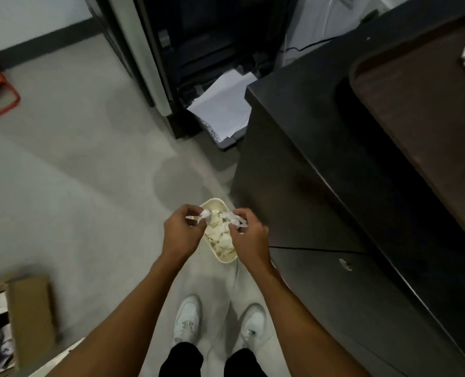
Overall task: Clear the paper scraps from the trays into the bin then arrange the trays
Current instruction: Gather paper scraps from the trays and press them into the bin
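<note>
Though full, bin lengthwise away, slightly leftward.

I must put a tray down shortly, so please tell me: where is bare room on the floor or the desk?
Bare floor lies left of the bin, between the cardboard box and the orange frame. A bare strip of desk top runs beside the brown tray. Crowded: the left hand and right hand hold paper scraps over the bin.
</note>
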A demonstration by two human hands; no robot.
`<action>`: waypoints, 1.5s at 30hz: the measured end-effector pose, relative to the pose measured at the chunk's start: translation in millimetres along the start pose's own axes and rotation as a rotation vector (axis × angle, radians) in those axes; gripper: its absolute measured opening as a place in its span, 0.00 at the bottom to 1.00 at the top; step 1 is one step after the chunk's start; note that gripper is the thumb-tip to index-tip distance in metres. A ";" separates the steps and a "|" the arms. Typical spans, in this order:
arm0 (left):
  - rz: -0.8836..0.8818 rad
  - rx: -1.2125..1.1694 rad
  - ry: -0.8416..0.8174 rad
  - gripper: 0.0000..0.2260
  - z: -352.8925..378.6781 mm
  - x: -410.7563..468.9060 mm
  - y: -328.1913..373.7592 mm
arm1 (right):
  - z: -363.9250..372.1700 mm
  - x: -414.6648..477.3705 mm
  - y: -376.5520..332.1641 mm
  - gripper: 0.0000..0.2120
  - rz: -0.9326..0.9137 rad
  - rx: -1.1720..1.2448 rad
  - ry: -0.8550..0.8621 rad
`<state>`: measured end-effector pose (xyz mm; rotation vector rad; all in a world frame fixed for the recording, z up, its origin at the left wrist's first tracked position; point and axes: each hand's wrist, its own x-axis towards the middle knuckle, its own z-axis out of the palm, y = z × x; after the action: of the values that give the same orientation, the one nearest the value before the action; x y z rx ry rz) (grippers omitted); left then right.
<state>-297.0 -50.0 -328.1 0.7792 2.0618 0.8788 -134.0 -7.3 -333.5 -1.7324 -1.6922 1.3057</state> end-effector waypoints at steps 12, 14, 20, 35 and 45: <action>-0.075 0.025 -0.017 0.07 39.2 71.5 -97.5 | 92.5 71.4 101.5 0.12 0.037 -0.080 -0.022; -0.086 0.024 -0.013 0.07 42.4 80.5 -110.7 | 109.8 83.3 112.8 0.12 0.053 -0.084 -0.009; -0.096 0.039 0.007 0.07 44.0 98.6 -146.1 | 161.8 115.7 134.6 0.16 0.087 -0.108 -0.047; -0.105 0.063 -0.022 0.08 75.5 105.4 -176.8 | 130.7 99.2 224.1 0.38 0.125 -0.666 -0.217; 0.028 0.273 -0.181 0.16 121.5 123.2 -174.1 | 122.9 100.7 233.7 0.39 0.137 -0.610 -0.289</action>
<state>-304.4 -19.2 -571.5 0.9975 2.0361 0.5246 -117.7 0.4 -615.5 -2.0892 -2.3601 1.2203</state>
